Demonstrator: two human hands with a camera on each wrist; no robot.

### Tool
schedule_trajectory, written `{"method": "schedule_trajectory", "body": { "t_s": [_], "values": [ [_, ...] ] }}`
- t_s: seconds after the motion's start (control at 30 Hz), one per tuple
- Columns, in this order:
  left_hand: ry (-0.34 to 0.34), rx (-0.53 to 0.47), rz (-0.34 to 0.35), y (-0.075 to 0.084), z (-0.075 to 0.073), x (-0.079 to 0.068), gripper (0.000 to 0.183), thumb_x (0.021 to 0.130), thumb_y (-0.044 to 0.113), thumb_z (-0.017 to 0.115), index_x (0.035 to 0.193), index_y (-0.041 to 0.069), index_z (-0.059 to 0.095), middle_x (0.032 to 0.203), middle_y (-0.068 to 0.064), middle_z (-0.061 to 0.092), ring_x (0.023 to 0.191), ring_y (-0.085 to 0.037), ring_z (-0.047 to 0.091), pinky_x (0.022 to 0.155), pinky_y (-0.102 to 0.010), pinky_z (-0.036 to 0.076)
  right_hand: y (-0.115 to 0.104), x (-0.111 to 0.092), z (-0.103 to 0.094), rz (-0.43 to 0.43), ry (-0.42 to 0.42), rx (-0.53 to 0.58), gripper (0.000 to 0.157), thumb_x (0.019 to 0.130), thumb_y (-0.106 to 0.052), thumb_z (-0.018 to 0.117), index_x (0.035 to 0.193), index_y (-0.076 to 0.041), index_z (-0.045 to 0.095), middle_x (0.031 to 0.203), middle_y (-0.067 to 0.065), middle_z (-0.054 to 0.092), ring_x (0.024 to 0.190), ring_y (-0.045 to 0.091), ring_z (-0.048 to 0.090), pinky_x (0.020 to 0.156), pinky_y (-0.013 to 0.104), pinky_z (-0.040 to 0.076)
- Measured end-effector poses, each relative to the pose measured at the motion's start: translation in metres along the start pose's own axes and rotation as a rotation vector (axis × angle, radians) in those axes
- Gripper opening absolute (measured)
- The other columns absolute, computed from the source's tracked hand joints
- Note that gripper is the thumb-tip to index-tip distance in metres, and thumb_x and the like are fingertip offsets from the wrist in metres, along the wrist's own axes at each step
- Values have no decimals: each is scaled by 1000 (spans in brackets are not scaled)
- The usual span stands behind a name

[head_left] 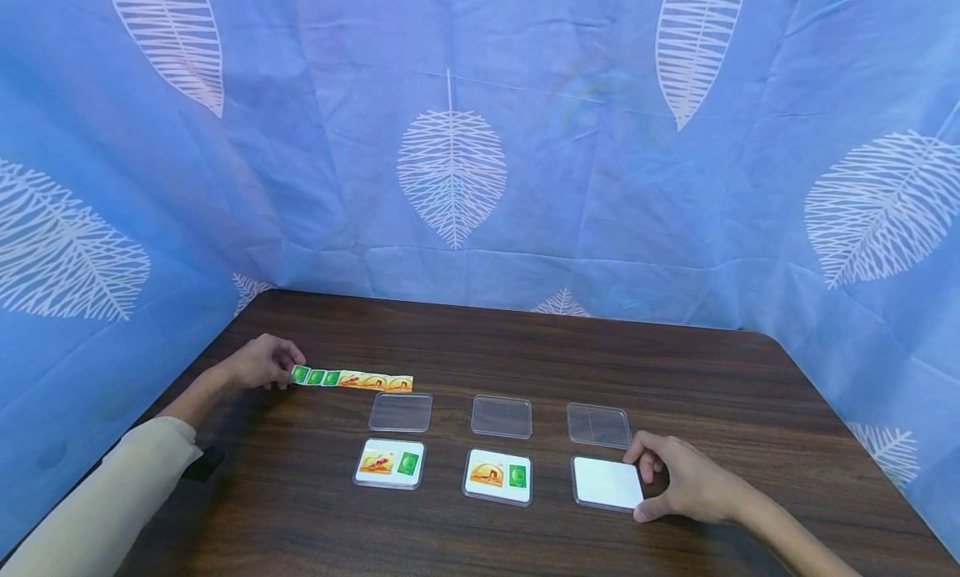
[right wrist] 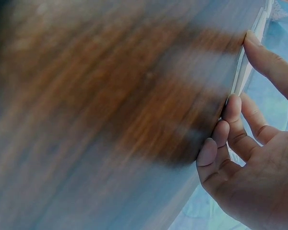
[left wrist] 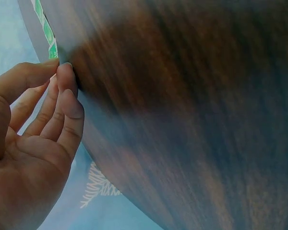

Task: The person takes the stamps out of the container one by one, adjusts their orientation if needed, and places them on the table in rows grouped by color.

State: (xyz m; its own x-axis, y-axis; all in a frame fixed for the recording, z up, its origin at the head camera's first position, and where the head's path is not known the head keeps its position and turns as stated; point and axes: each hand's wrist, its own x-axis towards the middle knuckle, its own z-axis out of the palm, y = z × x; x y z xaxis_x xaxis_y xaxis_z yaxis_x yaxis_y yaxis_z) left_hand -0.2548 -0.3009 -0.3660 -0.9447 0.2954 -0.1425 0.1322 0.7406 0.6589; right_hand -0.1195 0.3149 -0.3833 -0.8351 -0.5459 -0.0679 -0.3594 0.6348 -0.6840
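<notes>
Two cases [head_left: 390, 480] [head_left: 498, 495] hold stamps [head_left: 377, 462]; the right hand [head_left: 678, 481] grips the blank third case [head_left: 609, 484], the left hand [head_left: 264, 362] pinches a stamp strip [head_left: 363, 381].

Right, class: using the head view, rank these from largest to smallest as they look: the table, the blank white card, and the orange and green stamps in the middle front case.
1. Table
2. Blank white card
3. Orange stamp
4. Green stamp, clearly narrower than the orange one

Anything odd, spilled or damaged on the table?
Nothing looks spilled or damaged. One mismatch: the right case, which the right hand holds, shows plain white, whereas the left case and middle case each show an orange stamp and a green stamp. It may simply be unfilled.
</notes>
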Motion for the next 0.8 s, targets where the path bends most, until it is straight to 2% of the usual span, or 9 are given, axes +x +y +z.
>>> {"method": "schedule_trajectory", "body": {
  "t_s": [0.33, 0.8],
  "values": [
    [-3, 1, -3, -1, 1, 2, 22, 86, -15, 65, 108, -13, 64, 86, -16, 61, 71, -20, 63, 61, -35, 55, 0, 0, 1, 11, 7, -18, 53, 75, -25, 93, 110, -5, 59, 84, -3, 51, 79, 6, 45, 71, 27, 38],
    [-9, 19, -48, 4, -1, 2, 25, 88, -14, 66, 114, -13, 63, 89, -14, 59, 72, -20, 63, 66, -38, 57, 0, 0, 0, 7, 3, -20, 52, 75, -25, 93, 110, -5, 59, 85, -3, 51, 80, 6, 44, 71, 27, 37]
  ]
}}
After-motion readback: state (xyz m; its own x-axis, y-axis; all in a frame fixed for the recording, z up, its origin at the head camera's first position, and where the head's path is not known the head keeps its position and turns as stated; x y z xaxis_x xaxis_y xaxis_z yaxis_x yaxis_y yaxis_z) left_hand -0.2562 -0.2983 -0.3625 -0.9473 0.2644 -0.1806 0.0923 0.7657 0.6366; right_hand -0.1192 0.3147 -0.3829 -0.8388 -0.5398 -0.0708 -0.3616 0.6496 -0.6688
